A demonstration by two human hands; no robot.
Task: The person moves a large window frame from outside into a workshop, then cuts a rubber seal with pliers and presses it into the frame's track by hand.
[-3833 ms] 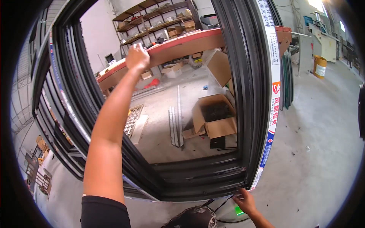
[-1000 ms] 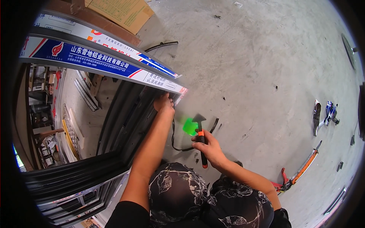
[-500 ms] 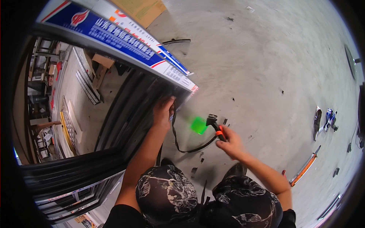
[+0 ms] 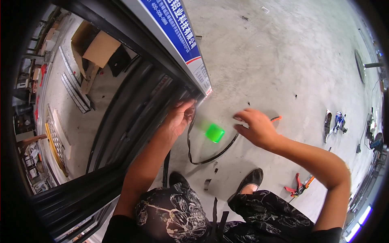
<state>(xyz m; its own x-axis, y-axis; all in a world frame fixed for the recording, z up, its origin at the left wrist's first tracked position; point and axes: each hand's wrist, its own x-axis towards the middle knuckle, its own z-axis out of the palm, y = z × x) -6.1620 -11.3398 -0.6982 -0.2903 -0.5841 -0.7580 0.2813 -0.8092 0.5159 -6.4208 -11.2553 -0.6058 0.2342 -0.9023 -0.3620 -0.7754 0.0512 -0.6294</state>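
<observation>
My left hand [image 4: 181,118] is closed at the corner of a dark window or door frame [image 4: 139,44], where a narrow black strip [image 4: 189,148] hangs down. Its fingers grip the strip against the frame. The strip loops over the floor toward my right hand [image 4: 258,128]. My right hand hovers above the floor, fingers bent, with a gap between thumb and forefinger and nothing seen in it. Beyond its knuckles an orange-tipped dark piece [image 4: 276,118] shows; the rest is hidden, so I cannot tell what it is. A glowing green square [image 4: 215,133] lies between my hands.
Blue-and-white printed film [image 4: 174,28] covers the frame's outer side. Red-handled pliers [image 4: 298,185] lie near my right knee. Crumpled packaging [image 4: 339,122] lies farther right. Metal profiles [image 4: 77,93] and a cardboard box [image 4: 99,46] show through the frame.
The black-headed tool with an orange handle is no longer visible in my right hand, which has moved up and right. The frame appears more upright, and the view has shifted.
</observation>
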